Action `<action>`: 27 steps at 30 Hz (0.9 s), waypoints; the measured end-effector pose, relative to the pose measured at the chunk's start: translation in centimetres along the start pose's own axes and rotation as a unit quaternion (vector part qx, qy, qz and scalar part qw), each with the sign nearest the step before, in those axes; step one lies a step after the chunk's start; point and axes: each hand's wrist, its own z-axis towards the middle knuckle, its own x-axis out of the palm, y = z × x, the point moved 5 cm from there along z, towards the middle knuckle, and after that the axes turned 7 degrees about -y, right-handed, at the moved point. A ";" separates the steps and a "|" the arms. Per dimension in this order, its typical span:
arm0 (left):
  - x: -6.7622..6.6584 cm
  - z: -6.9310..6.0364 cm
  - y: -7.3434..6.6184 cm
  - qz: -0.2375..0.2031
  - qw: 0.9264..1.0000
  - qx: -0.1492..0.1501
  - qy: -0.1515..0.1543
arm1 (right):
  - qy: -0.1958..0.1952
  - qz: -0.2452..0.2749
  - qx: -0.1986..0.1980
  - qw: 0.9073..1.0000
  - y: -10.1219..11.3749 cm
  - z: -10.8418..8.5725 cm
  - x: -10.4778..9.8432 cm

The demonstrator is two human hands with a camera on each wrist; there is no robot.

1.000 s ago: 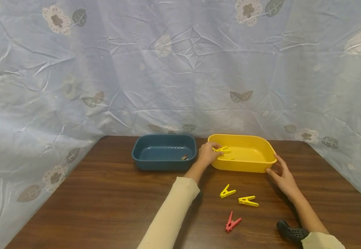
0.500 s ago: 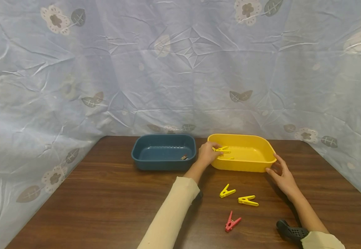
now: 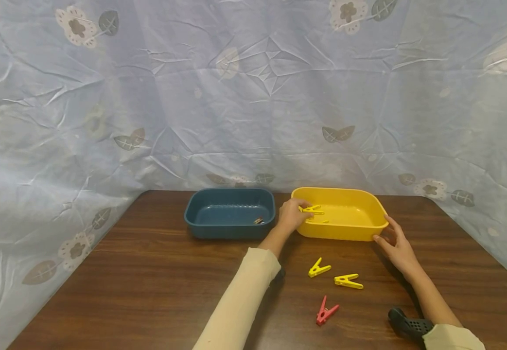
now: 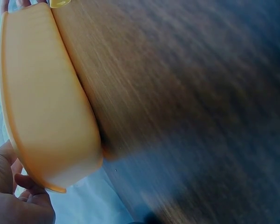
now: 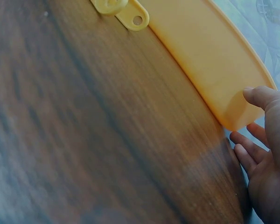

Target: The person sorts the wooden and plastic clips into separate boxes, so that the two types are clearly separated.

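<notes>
At the back right of the table stands a yellow tray (image 3: 342, 232), with a hand at each end. My left hand (image 3: 291, 215) grips its left end, fingers reaching over the rim. Right by those fingertips, inside the tray, is a yellow clothespin (image 3: 316, 210); whether they touch it I cannot tell. Part of another yellow clothespin shows below it. My right hand (image 3: 399, 250) holds the right front corner, thumb against the wall (image 5: 233, 100) and fingers round the end. On the tabletop before the tray lie two yellow clothespins, one left (image 3: 319, 268) and one right (image 3: 348, 281).
A blue tray (image 3: 231, 232) stands left of the yellow one, with a small item (image 3: 259, 220) inside, too small to make out. Nearer the front lies a red clothespin (image 3: 325, 311). A patterned cloth (image 3: 253, 97) hangs behind the wooden table (image 3: 148, 291).
</notes>
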 end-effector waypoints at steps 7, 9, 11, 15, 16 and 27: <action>-0.1 -0.1 -0.1 0.003 1.000 0.001 0.000 | 0.000 0.000 0.002 1.000 0.0 0.0 0.0; -0.1 -0.1 -0.1 0.004 1.000 0.002 0.000 | 0.002 0.001 0.002 1.000 0.0 0.0 0.0; -0.1 -0.1 -0.1 0.004 1.000 0.002 0.000 | 0.001 0.004 0.002 1.000 0.0 0.0 0.0; 0.0 0.0 -0.1 0.004 1.000 0.004 0.000 | 0.001 0.008 -0.001 1.000 0.0 -0.1 0.0; 0.0 0.0 -0.1 0.004 1.000 0.004 -0.001 | 0.001 0.008 -0.001 1.000 0.0 -0.1 0.0; 0.0 0.0 0.0 -0.002 1.000 0.012 -0.003 | -0.001 -0.003 0.004 1.000 -0.1 0.0 0.0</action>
